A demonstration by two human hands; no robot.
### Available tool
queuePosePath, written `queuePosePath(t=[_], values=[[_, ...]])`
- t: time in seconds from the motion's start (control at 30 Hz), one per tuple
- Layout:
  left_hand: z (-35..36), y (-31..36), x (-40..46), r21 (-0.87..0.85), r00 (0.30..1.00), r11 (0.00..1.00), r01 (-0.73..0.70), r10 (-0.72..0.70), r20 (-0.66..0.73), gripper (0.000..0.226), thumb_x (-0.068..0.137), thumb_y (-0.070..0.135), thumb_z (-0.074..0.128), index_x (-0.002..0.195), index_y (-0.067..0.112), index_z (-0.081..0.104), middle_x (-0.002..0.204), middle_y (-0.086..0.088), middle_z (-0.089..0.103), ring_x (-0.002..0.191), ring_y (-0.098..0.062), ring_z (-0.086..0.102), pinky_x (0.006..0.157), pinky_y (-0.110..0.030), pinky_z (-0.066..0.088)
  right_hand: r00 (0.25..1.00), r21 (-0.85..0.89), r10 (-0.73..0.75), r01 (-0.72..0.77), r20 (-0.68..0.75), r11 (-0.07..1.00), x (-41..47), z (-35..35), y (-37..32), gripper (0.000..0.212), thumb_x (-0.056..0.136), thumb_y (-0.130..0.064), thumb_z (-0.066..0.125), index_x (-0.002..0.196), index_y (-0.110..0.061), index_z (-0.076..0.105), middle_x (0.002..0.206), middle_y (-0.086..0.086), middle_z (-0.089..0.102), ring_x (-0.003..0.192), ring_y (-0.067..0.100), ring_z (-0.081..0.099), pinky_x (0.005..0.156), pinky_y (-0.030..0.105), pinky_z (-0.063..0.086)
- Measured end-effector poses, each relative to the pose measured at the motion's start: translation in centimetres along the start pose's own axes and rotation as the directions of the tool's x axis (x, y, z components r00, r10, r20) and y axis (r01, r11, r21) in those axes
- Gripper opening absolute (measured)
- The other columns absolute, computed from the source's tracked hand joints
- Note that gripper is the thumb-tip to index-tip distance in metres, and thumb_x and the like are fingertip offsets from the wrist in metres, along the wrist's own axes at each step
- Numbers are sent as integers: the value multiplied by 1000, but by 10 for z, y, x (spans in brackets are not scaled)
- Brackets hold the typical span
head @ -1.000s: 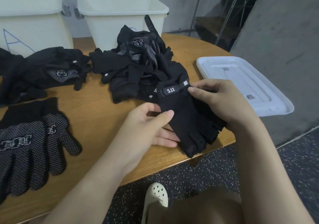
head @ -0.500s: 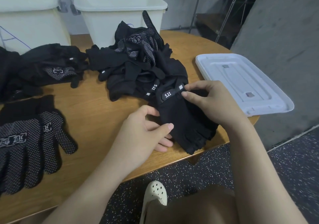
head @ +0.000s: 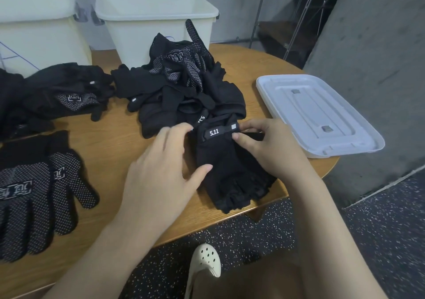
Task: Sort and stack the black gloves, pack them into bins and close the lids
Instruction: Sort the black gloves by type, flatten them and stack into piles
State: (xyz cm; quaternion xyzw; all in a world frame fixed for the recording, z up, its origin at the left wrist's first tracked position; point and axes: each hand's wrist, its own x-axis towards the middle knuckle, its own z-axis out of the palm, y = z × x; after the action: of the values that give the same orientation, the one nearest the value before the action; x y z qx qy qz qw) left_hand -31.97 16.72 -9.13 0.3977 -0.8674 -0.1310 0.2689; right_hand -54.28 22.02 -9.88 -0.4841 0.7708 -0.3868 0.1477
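A black fingerless glove point(head: 232, 172) with a "5.11" wrist strap lies at the table's front edge, fingers toward me. My right hand point(head: 266, 149) pinches the strap's right end. My left hand point(head: 165, 172) rests on the glove's left side, fingertips at the cuff, thumb on the palm area. Behind it sits a loose pile of black gloves point(head: 184, 87). A stack of dotted gloves point(head: 39, 195) lies at the front left. Another heap of gloves point(head: 53, 96) is at the left rear.
Two open cream bins stand at the back, one on the left point(head: 41, 29) and one in the middle point(head: 156, 18). A white lid point(head: 322, 114) lies flat on the round wooden table point(head: 115, 142) at the right. A grey wall is close on the right.
The left hand slid up from the glove's lower left side to its cuff. The right hand stays pinched on the strap end. The glove is flatter on the table.
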Motion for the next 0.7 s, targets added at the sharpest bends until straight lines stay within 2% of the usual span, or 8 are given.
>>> queuePosePath(t=[0.1,0.2,0.27,0.4,0.47,0.57,0.63,0.7], values=[[-2,-3,6,92,930,925,-367,366,32,55,93,45,67,140,20,56,134,-1,54,120,-23,53,98,-42,48,999,1,-36,36,8,999,-1,1,0,27,91,-38,75,113,-23,77,108,-10,75,107,6,67,96,29,53],[4,-7,12,180,875,869,-460,409,260,61,104,58,41,156,25,43,168,0,28,157,-21,18,128,-40,9,999,-14,-42,42,17,999,-3,-1,-2,30,92,-41,74,116,-25,77,109,-12,75,106,3,66,98,36,54],[9,-11,13,184,878,895,-406,326,350,73,103,67,23,163,26,24,173,6,8,159,-12,-6,129,-38,-3,999,-6,-31,31,11,999,-5,-2,-4,31,91,-41,74,118,-25,76,113,-13,74,110,2,65,100,32,52],[15,-15,11,126,878,926,-356,286,383,81,98,76,12,165,31,7,171,14,-13,153,-2,-26,129,-37,-7,1000,-73,-7,7,-6,997,-8,-3,-10,31,91,-41,74,120,-28,74,118,-13,72,115,6,63,100,30,50],[17,-14,11,96,883,936,-338,280,378,84,95,80,14,164,33,5,170,16,-16,151,0,-29,128,-35,-10,998,-168,-45,39,-35,985,-10,-5,-15,31,93,-37,73,123,-27,73,121,-13,70,116,8,62,101,31,49],[21,-15,12,74,887,940,-333,286,363,91,92,86,19,165,32,10,171,15,-13,151,-1,-28,128,-37,-8,963,-250,-259,232,-81,940,-13,-4,-25,30,95,-19,71,125,-20,71,127,-8,66,118,12,59,100,22,42],[23,-16,12,75,892,942,-328,282,354,94,90,88,21,165,32,11,171,14,-11,152,-1,-26,129,-39,-6,926,-215,-376,365,-11,906,-15,2,-27,35,97,-9,65,130,-18,69,140,-5,61,133,14,52,112,24,36],[26,-16,12,65,899,948,-311,271,345,97,90,89,23,165,31,5,170,15,-13,151,0,-27,129,-39,-5,929,-120,-347,362,130,925,-16,9,-22,42,103,-10,56,144,-20,58,156,-7,47,150,9,34,123,27,26]])
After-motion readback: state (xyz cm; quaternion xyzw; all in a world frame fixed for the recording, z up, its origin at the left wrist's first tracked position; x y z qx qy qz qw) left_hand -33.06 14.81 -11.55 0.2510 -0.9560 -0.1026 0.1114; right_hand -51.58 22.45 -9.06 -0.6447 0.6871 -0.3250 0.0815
